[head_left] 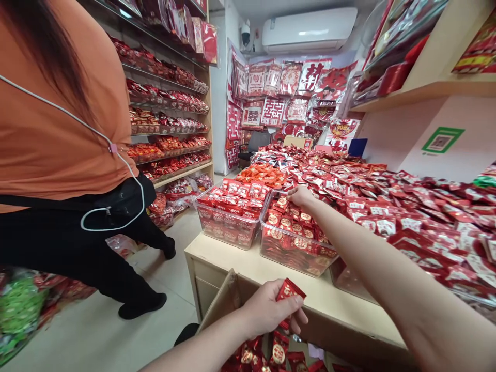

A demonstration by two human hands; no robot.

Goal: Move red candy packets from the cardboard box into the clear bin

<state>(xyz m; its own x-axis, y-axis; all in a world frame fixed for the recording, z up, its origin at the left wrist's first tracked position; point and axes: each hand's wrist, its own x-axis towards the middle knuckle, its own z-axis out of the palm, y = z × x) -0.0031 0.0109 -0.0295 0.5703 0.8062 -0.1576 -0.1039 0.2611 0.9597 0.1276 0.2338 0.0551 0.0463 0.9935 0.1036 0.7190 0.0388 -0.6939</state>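
Your left hand (267,308) holds a red packet (288,290) in its grip, over a brown box (221,305) with loose packets (279,352) inside. On the worktop (230,260), a clear tub (300,261) is full of red sweet packs (285,224). Your right hand (301,198) is at its back; I can't tell what that grip has. Another full tub (227,232) sits beside it.

White air conditioner (310,30), pale floor (176,271)

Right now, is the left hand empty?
No, the left hand is holding a shiny red packet over the open cardboard box.
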